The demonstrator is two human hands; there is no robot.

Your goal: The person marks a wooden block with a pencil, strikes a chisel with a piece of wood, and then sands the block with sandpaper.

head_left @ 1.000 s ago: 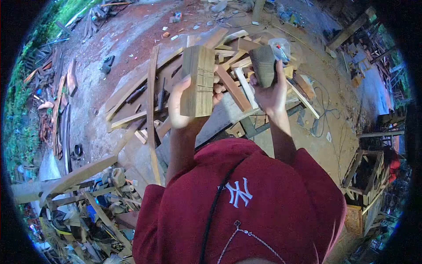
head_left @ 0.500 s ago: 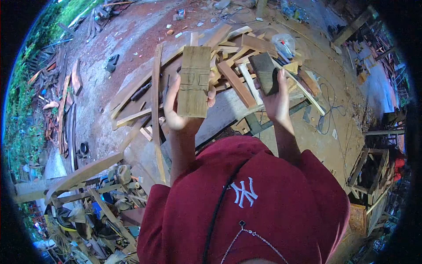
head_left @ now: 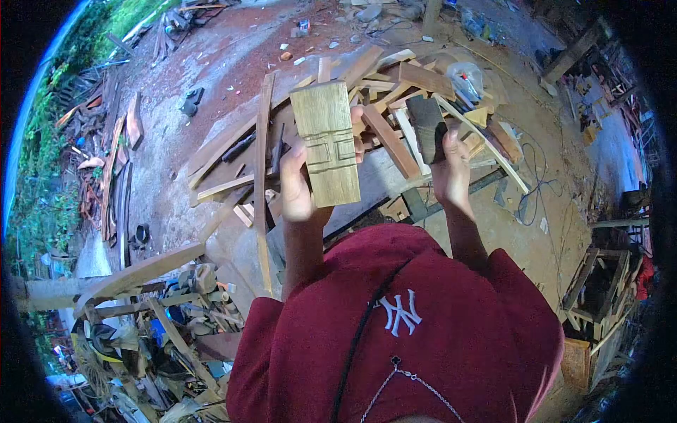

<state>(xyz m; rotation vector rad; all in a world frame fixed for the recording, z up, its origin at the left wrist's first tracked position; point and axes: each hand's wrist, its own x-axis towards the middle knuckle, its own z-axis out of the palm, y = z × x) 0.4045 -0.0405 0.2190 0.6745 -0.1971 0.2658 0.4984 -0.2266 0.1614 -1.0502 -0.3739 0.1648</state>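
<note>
Counted one heap of planks and sticks (head_left: 391, 144), straight-edged, too jumbled to tally by piece. Held before it, two in wood: one pale block (head_left: 325, 144), oblong, grained, groove-cut, spanned by half-open left hand (head_left: 296, 189); one smaller dark block (head_left: 425, 128), clasped near lower end by curled right hand (head_left: 453, 168).

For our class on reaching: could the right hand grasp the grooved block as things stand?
Probably not: the right hand holds the dark block, though the grooved block, in the left hand, looks nearby.

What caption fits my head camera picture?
Left hand holds a pale grooved wooden block; right hand, a smaller dark rectangular block.
</note>
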